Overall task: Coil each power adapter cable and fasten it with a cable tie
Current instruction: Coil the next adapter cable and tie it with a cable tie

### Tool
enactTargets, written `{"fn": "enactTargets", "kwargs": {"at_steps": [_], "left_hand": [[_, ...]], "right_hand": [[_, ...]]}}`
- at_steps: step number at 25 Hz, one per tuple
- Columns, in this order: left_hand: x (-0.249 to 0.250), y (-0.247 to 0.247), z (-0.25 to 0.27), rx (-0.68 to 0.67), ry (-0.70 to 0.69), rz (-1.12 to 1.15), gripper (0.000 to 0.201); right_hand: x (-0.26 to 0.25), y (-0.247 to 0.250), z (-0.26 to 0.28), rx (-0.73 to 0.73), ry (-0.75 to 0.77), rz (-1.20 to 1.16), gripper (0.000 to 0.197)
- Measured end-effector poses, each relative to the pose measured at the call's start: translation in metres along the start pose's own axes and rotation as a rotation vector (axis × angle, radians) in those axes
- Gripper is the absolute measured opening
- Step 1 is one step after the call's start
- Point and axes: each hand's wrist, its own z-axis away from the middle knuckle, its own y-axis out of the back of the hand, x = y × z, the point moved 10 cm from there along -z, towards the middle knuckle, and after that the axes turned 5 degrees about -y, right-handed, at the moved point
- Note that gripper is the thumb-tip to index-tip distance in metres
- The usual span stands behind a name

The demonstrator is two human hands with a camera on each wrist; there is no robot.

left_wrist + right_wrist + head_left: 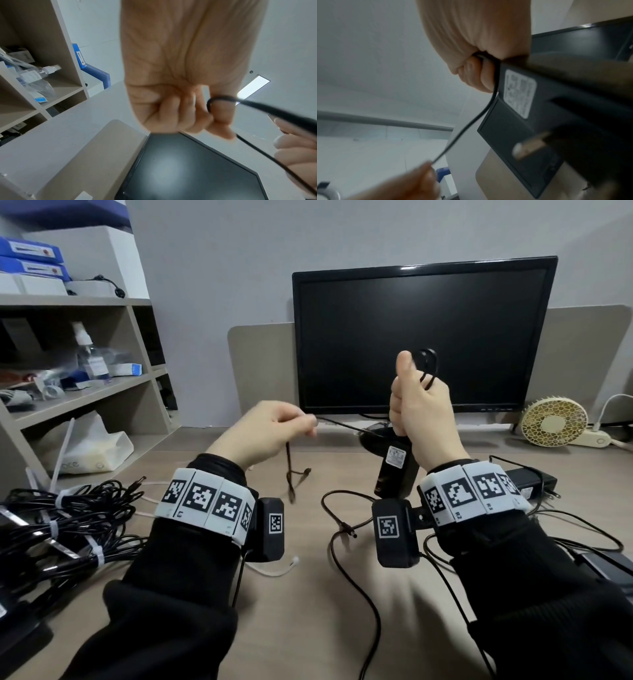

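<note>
My right hand [421,405] is raised in front of the monitor and grips a black power adapter [394,470] that hangs below the fist, label facing me [520,92]. A small loop of its thin black cable [428,368] sticks out above the fingers. The cable [471,124] runs taut to the left, where my left hand [274,429] pinches it [221,98] between thumb and fingers. The loose end with the barrel plug [298,474] dangles under the left hand. White cable ties [274,570] lie on the desk near my left wrist.
A heap of coiled, tied black adapters [65,525] lies at the left desk edge. More adapters [527,484] and loose cables [346,529] lie on the right. A monitor [421,337], a small fan [555,422] and a shelf unit [85,371] stand behind.
</note>
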Motion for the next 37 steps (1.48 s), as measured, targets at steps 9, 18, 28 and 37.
{"fn": "enactTargets", "kwargs": {"at_steps": [9, 18, 28, 37], "left_hand": [[0.037, 0.029, 0.003, 0.324, -0.269, 0.277, 0.029], [0.041, 0.012, 0.004, 0.095, -0.243, 0.463, 0.018], [0.039, 0.011, 0.004, 0.093, -0.332, 0.413, 0.012], [0.041, 0.004, 0.002, 0.117, -0.319, 0.349, 0.014]], "right_hand": [[0.018, -0.068, 0.024, -0.408, 0.182, 0.580, 0.030], [0.007, -0.074, 0.027, -0.427, 0.206, 0.531, 0.038], [0.025, -0.082, 0.032, -0.469, -0.147, 0.278, 0.027], [0.013, -0.091, 0.040, -0.477, 0.123, 0.445, 0.030]]}}
